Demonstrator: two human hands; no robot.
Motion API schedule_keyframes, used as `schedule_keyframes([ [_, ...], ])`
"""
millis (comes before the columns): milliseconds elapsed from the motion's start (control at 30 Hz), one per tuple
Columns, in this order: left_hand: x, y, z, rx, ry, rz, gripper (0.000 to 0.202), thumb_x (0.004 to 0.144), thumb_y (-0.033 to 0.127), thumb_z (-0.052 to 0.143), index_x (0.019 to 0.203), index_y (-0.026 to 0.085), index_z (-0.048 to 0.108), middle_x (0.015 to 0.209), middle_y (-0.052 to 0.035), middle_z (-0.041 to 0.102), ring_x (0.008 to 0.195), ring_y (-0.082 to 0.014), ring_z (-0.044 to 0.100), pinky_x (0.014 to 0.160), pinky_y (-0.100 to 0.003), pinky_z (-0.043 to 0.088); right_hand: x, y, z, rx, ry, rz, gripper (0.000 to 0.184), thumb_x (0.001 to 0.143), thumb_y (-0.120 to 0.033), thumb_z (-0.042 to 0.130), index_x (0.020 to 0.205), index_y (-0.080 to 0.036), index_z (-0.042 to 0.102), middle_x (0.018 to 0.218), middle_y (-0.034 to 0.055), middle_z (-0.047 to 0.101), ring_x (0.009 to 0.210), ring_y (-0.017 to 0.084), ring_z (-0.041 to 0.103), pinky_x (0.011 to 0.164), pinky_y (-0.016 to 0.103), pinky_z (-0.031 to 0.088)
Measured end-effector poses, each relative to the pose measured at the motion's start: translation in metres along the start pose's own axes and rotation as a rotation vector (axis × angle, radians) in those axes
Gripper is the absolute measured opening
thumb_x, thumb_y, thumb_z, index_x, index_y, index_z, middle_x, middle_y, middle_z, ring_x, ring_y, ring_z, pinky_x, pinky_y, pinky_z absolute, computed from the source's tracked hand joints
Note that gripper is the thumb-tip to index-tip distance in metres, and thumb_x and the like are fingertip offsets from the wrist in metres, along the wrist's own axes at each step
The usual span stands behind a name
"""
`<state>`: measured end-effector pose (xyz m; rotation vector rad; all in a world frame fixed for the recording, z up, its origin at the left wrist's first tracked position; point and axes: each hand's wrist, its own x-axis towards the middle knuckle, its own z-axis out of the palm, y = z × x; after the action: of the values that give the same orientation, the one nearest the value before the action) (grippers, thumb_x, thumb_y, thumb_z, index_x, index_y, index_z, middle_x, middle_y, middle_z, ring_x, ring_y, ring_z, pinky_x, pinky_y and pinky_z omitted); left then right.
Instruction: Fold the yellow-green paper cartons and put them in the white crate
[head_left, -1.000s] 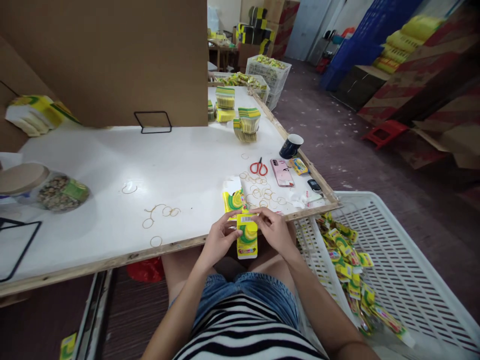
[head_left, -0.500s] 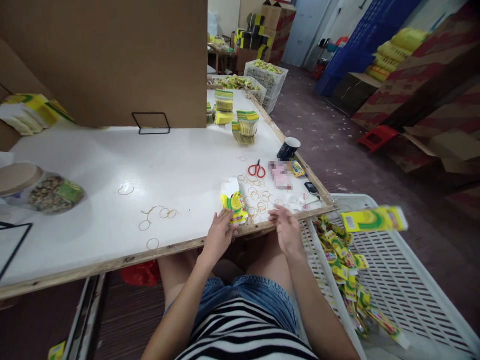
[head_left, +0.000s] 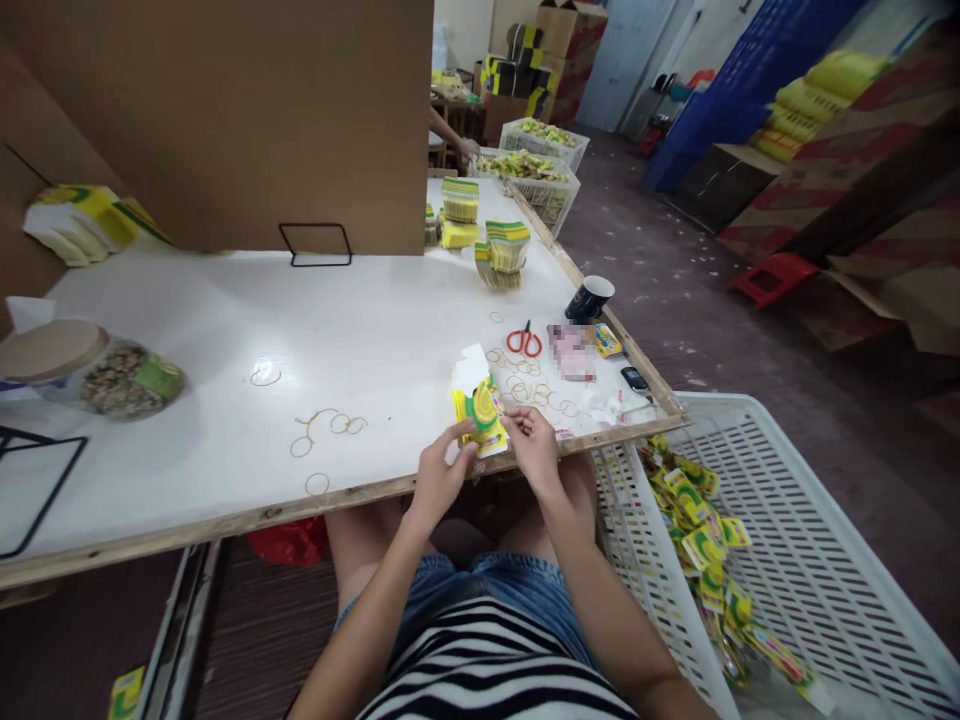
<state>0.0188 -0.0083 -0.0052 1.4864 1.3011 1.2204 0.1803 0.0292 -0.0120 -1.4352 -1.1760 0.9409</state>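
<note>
Many packets lie in the crate, right of the grip; yellow packaging remains between the hands.
Left hand and right hand bend fingers at its edges (pinching or only touching, I cannot tell); this portion seems unfinished.

L hand at table's nr edge, palm down, thumb & fingers parted; R hand same edge, twd nr R corner, fingers bent, grip unclear; both forearms angled fwd & inward

Premises appear to be a packing workshop, evidenced by crates of yellow packets, stacked cartons and wood-edged counter.
</note>
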Motion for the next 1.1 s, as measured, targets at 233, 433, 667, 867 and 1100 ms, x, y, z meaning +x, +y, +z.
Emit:
schedule_keyframes([
  [233,0.005,0.013,-0.007,-0.728,-0.05,-0.258,0.053,0.072,0.049,0.075,0.112,0.016,0.067,0.11,-0.0112,0.072,0.103,-0.0253,0.067,0.094,-0.038,0.051,-0.031,-0.023,0.0,0.526,-0.14,0.209,0.031,0.066,-0.037,0.079,0.088,-0.02,0.065,0.081,0.0019,0.07,0.073,0.016,0.063,0.071,0.03,0.052],
  [433,0.001,0.028,-0.004,-0.87,-0.207,-0.293,0.055,0.063,0.051,0.081,0.104,0.015,0.069,0.102,-0.0105,0.074,0.099,-0.0266,0.068,0.088,-0.036,0.053,-0.044,-0.035,-0.001,0.515,-0.2,0.228,0.031,0.067,-0.039,0.08,0.088,-0.02,0.069,0.088,0.0033,0.072,0.08,0.016,0.064,0.078,0.03,0.053],
  [667,0.002,0.02,0.006,-0.684,-0.066,-0.284,0.049,0.072,0.051,0.073,0.105,0.016,0.063,0.093,-0.0059,0.073,0.092,-0.0229,0.068,0.077,-0.034,0.056,-0.05,-0.037,-0.004,0.312,-0.236,0.151,0.031,0.072,-0.044,0.074,0.088,-0.019,0.066,0.08,0.0019,0.067,0.074,0.017,0.061,0.074,0.033,0.053],
  [867,-0.003,0.026,0.008,-0.482,0.075,-0.211,0.059,0.078,0.037,0.069,0.124,0.023,0.036,0.093,-0.0023,0.068,0.083,-0.016,0.067,0.076,-0.029,0.054,-0.05,-0.03,0.0,0.118,-0.049,0.015,0.026,0.078,-0.043,0.067,0.08,-0.019,0.059,0.076,0.0016,0.061,0.07,0.016,0.055,0.068,0.03,0.049],
  [1100,-0.012,0.039,0.0,-0.422,-0.083,-0.155,0.065,0.085,0.025,0.061,0.135,0.027,0.02,0.11,-0.0081,0.064,0.087,-0.0162,0.068,0.076,-0.029,0.054,-0.043,-0.04,-0.014,0.035,-0.209,-0.113,0.033,0.079,-0.033,0.066,0.109,-0.021,0.058,0.096,0.0032,0.062,0.068,0.013,0.053,0.065,0.027,0.046],
])
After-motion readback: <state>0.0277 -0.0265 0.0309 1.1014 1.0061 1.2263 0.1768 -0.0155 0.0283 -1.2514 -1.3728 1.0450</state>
